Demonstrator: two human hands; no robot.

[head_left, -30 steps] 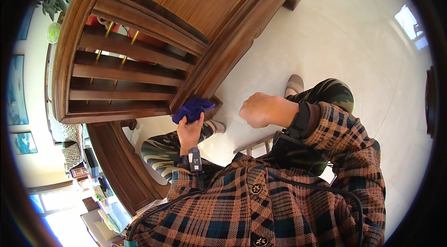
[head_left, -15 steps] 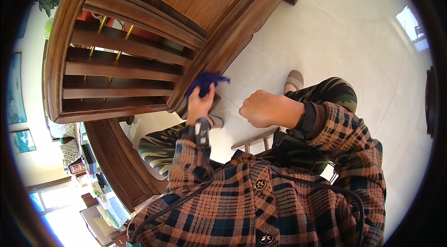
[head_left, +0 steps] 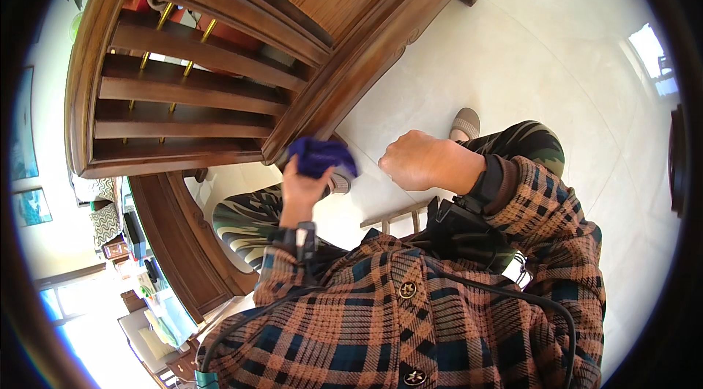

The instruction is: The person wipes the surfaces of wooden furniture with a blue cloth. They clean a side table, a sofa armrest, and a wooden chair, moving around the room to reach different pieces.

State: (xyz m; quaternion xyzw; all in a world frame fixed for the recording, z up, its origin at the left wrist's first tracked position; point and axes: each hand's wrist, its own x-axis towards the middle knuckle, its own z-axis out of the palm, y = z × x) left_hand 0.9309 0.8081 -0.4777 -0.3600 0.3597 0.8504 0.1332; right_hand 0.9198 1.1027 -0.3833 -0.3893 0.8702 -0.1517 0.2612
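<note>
A crumpled purple cloth [head_left: 321, 157] is gripped in my left hand [head_left: 299, 193], thumb and fingers closed on its near side. It is slightly blurred and hangs by the front corner of a dark wooden bench [head_left: 287, 138]; whether it touches the wood I cannot tell. My right hand [head_left: 426, 162] is curled into a fist, back of the hand up, over the pale floor beside my right knee. Nothing sticks out of the fist, and its fingertips are turned out of sight.
The bench's slatted side [head_left: 192, 118] fills the upper left, with gold rods behind the slats. A low wooden stool [head_left: 401, 222] shows partly between my legs. Further left stand another dark wooden piece [head_left: 179, 242] and a cluttered table [head_left: 168, 319]. Pale glossy floor [head_left: 586, 96] spreads to the right.
My left hand has drawn back toward me and a little left with the purple cloth, off the bench's corner post. The cloth looks more spread. My right fist has hardly moved.
</note>
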